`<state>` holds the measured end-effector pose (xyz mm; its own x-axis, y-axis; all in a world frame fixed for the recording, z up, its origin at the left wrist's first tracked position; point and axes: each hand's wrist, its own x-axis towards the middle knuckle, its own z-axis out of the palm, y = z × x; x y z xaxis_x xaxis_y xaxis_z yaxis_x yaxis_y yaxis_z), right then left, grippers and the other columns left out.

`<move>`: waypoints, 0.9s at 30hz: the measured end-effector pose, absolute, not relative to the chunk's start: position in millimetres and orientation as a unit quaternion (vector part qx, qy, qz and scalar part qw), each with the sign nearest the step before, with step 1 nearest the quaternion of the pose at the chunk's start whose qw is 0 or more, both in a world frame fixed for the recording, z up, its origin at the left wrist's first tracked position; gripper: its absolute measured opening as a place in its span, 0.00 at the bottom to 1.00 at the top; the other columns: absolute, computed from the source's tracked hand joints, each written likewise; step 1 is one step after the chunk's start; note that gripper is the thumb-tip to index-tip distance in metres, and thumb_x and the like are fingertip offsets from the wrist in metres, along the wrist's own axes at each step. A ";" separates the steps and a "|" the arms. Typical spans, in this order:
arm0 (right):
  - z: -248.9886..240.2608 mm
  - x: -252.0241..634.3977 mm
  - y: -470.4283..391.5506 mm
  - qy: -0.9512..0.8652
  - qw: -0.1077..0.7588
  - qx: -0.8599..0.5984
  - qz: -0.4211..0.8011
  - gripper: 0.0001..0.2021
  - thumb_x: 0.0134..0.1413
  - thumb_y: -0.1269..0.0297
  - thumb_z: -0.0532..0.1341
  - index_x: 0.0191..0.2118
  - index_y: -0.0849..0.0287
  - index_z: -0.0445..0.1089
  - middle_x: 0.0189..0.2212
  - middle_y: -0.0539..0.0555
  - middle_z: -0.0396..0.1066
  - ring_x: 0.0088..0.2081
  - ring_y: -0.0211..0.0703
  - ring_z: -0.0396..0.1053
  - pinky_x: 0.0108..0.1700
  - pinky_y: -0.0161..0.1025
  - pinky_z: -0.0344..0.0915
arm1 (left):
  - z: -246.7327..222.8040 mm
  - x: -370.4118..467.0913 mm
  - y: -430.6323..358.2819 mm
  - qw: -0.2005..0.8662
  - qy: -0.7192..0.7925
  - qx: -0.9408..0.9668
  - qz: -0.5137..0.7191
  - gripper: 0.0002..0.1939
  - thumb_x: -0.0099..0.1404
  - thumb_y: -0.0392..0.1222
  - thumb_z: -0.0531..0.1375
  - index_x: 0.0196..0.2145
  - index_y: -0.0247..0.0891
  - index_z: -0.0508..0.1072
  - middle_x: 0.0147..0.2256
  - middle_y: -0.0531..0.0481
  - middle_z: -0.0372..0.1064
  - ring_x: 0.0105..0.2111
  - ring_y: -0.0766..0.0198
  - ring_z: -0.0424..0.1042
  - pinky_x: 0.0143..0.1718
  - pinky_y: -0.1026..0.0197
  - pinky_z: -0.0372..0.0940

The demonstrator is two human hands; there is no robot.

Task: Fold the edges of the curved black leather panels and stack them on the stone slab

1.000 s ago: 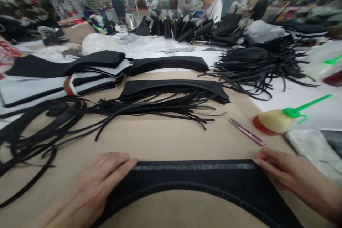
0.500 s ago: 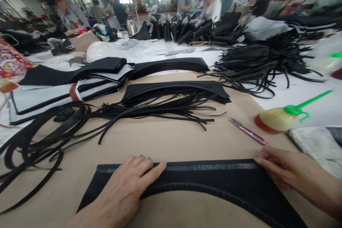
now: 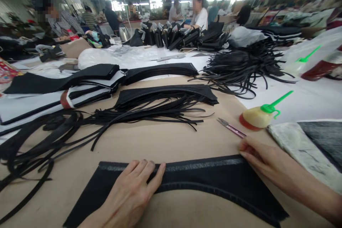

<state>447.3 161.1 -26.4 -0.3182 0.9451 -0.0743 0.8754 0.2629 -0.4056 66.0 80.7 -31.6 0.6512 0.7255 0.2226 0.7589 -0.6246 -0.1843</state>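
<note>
Black curved panel (image 3: 203, 177) lay flat on the desk (image 3: 165, 142), at the near side. Left hand (image 3: 133, 189) rested over its middle, thumb spread from the fingers; right hand (image 3: 258, 155) pinched its far right corner, just beside the snips (image 3: 233, 129).

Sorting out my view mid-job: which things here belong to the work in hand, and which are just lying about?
Belong:
curved black piece, under the left hand, its corner at the right hand
pink snips, probably
stacked similar pieces, probably

Seemingly lying about:
metal kettle
clear plastic
</note>
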 end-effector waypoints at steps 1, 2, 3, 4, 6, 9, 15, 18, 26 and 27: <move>-24.3 442.4 158.7 -0.805 0.121 -0.555 0.170 0.12 0.62 0.58 0.47 0.38 0.55 0.65 0.34 0.55 0.70 0.34 0.48 0.70 0.35 0.42 0.65 | -31.4 66.3 79.8 0.127 -0.419 -0.897 -0.057 0.28 0.60 0.25 0.50 0.57 0.37 0.63 0.43 0.43 0.68 0.41 0.56 0.65 0.44 0.55 0.60; -22.0 435.5 155.8 -0.822 0.152 -0.530 0.141 0.13 0.63 0.60 0.46 0.40 0.55 0.66 0.38 0.55 0.70 0.38 0.49 0.70 0.40 0.43 0.65 | -31.2 66.4 78.7 0.119 -0.429 -0.894 -0.046 0.29 0.59 0.24 0.49 0.58 0.37 0.63 0.44 0.43 0.68 0.42 0.56 0.65 0.44 0.55 0.61; -19.4 426.6 152.3 -0.839 0.181 -0.503 0.106 0.13 0.64 0.63 0.46 0.41 0.54 0.67 0.41 0.56 0.69 0.42 0.50 0.69 0.43 0.45 0.65 | -31.0 66.3 77.4 0.110 -0.439 -0.891 -0.033 0.30 0.59 0.24 0.49 0.59 0.39 0.62 0.45 0.43 0.68 0.43 0.55 0.66 0.44 0.54 0.62; -16.7 415.5 148.4 -0.855 0.201 -0.473 0.074 0.14 0.63 0.67 0.46 0.43 0.54 0.68 0.42 0.56 0.68 0.44 0.50 0.68 0.45 0.46 0.64 | -30.9 66.2 76.0 0.099 -0.449 -0.888 -0.018 0.32 0.58 0.24 0.49 0.59 0.40 0.61 0.47 0.42 0.67 0.44 0.54 0.66 0.45 0.54 0.63; -11.9 388.7 140.6 -0.887 0.215 -0.408 0.041 0.18 0.59 0.74 0.47 0.46 0.53 0.70 0.43 0.55 0.67 0.44 0.49 0.67 0.44 0.45 0.64 | -31.5 65.9 73.2 0.076 -0.469 -0.880 0.005 0.34 0.58 0.24 0.49 0.61 0.42 0.59 0.49 0.42 0.66 0.47 0.53 0.66 0.47 0.52 0.64; -9.9 346.8 132.2 -0.926 0.175 -0.324 0.082 0.27 0.52 0.82 0.47 0.52 0.53 0.69 0.42 0.56 0.67 0.41 0.46 0.65 0.42 0.42 0.63 | -33.4 66.4 70.2 0.046 -0.490 -0.870 0.019 0.35 0.60 0.25 0.49 0.63 0.45 0.57 0.51 0.41 0.65 0.48 0.52 0.66 0.50 0.49 0.65; -25.3 308.6 128.6 -0.946 0.103 -0.272 0.141 0.28 0.51 0.83 0.50 0.57 0.57 0.65 0.45 0.56 0.67 0.43 0.48 0.62 0.48 0.46 0.59 | -32.3 69.1 68.3 0.005 -0.504 -0.864 0.020 0.34 0.61 0.25 0.49 0.64 0.43 0.55 0.53 0.40 0.64 0.50 0.49 0.65 0.50 0.47 0.65; -28.0 307.1 127.1 -0.941 0.112 -0.284 0.148 0.28 0.50 0.84 0.48 0.54 0.57 0.67 0.44 0.55 0.67 0.42 0.48 0.63 0.47 0.46 0.59 | -30.7 69.0 69.0 -0.028 -0.491 -0.871 0.013 0.31 0.64 0.27 0.48 0.64 0.40 0.55 0.54 0.40 0.64 0.51 0.52 0.64 0.51 0.50 0.62; -58.4 327.2 137.5 -0.957 0.183 -0.223 0.034 0.33 0.43 0.79 0.50 0.57 0.52 0.66 0.44 0.54 0.70 0.41 0.49 0.68 0.44 0.45 0.67 | -6.1 74.2 66.4 -0.062 -0.468 -0.881 -0.008 0.21 0.72 0.35 0.46 0.61 0.29 0.57 0.53 0.43 0.68 0.51 0.58 0.65 0.55 0.59 0.58; -68.2 332.6 142.1 -0.959 0.181 -0.218 0.026 0.33 0.44 0.78 0.51 0.58 0.50 0.65 0.45 0.54 0.70 0.42 0.49 0.69 0.43 0.44 0.67 | -2.1 73.0 65.6 -0.071 -0.474 -0.878 -0.012 0.21 0.73 0.35 0.45 0.61 0.29 0.58 0.53 0.44 0.68 0.51 0.58 0.66 0.55 0.59 0.57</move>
